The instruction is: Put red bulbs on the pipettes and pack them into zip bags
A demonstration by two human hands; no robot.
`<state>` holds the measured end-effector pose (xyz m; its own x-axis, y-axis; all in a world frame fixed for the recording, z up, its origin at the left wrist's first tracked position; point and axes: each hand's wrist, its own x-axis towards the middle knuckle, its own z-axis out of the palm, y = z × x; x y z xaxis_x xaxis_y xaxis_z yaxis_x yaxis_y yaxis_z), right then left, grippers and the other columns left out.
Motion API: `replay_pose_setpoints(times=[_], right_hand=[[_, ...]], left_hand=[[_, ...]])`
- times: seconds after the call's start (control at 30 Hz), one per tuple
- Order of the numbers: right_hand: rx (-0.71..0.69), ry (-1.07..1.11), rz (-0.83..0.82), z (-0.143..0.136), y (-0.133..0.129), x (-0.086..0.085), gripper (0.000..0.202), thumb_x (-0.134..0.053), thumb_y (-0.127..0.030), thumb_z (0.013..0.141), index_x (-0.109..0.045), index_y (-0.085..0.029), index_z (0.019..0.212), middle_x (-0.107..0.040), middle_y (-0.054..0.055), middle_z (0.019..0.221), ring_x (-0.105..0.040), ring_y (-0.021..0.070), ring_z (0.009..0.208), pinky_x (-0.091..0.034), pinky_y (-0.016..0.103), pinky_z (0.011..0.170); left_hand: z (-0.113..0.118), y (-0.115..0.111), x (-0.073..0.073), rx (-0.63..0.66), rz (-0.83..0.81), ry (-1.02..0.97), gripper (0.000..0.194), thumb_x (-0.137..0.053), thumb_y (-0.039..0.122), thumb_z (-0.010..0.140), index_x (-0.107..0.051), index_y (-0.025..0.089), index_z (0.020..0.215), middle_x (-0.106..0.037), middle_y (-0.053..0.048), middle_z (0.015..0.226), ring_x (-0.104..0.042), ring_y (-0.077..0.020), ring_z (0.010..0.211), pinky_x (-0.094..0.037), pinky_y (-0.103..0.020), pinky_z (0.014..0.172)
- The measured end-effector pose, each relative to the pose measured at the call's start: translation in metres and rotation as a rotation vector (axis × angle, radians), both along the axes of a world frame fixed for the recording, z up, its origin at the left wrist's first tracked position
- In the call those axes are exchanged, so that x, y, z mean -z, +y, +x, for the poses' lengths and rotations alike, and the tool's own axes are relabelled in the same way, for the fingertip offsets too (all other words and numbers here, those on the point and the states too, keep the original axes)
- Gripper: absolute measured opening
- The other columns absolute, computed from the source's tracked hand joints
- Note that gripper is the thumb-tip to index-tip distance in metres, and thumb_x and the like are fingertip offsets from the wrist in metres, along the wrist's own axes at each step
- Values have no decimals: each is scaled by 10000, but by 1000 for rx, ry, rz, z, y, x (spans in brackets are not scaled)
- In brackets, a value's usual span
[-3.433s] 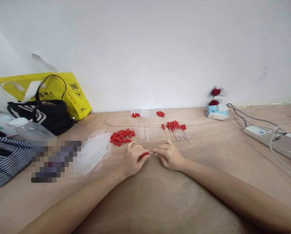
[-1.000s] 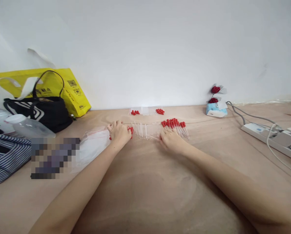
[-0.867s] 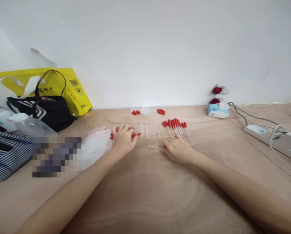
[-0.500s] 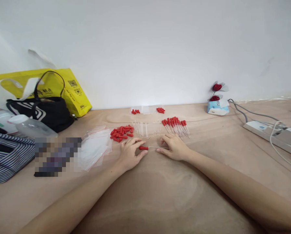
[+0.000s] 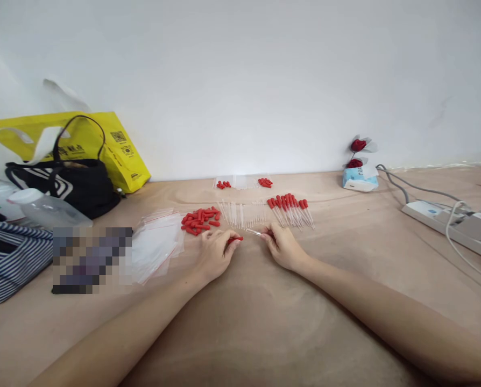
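Between the thumb and fingers of my left hand (image 5: 218, 252) is a red rubber dropper bulb (image 5: 235, 239), partly covered by the fingertips. Facing it, my right hand (image 5: 283, 244) pinches a thin clear dropper tube (image 5: 255, 233), whose free end points left toward the bulb. A small gap separates the two. Just beyond my left hand lies a heap of loose red bulbs (image 5: 200, 219). Loose clear tubes (image 5: 242, 214) are spread out behind the gap. Several droppers with bulbs on their tubes (image 5: 289, 207) lie in a row beyond my right hand.
Flat clear zip bags (image 5: 154, 244) lie left of the bulbs. Filled bags (image 5: 242, 181) rest near the wall. Farther left are a plastic bottle (image 5: 50, 207), a black bag (image 5: 69, 185) and a yellow bag (image 5: 129, 161). A tissue pack (image 5: 359, 180) and power strip (image 5: 454, 223) stand right.
Before, a bulb and tube lay in line between my hands. Now my left fingers have closed on a bulb, and my right hand has lifted a tube slightly, its tip apart from the bulb.
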<state>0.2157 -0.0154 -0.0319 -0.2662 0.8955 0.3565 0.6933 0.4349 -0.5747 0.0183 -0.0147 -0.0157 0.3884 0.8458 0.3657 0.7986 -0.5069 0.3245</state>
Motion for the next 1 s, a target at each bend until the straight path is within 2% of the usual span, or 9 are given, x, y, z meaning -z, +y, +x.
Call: replay_pose_setpoints(times=[0.1,0.23,0.57,0.83,1.0], right_hand=[[-37,37,50,-3,-2,0,141,-370,-222,860,-488,-172,919,-618,52,847,-557,148,774,-331,271,683],[-70,7,121,-6,-7,-2,170,-364,-220,870,-526,-182,903,-622,47,909,-548,152,855,-302,282,722],[-166,-87,133,-7,-11,-3,155,-407,-224,854,-551,-175,881,-634,15,800,-555,123,739,-269,268,683],[-222,-202,220,-1,-7,-7,188,-386,-212,856,-571,-174,854,-632,22,796,-524,114,677,-229,277,678],[-284,-313,303,4,-1,-11,209,-380,-189,847,-588,-180,853,-629,14,755,-494,113,645,-195,298,681]], left_hand=[[0,1,1,-13,-32,-34,174,-392,308,855,-532,206,853,-646,11,830,-559,-161,807,-246,-360,815],[1,2,1,-19,-80,-66,175,-382,319,858,-511,201,862,-658,14,835,-570,-161,825,-235,-361,831],[1,2,-1,-5,-89,-74,205,-378,305,857,-569,228,860,-658,20,845,-557,-163,814,-249,-367,817],[-3,2,3,71,-43,-54,229,-391,329,846,-595,228,822,-656,27,754,-552,-143,735,-244,-375,867],[-1,-2,-2,130,24,4,213,-398,301,841,-584,213,782,-649,11,723,-551,-149,717,-205,-404,907]])
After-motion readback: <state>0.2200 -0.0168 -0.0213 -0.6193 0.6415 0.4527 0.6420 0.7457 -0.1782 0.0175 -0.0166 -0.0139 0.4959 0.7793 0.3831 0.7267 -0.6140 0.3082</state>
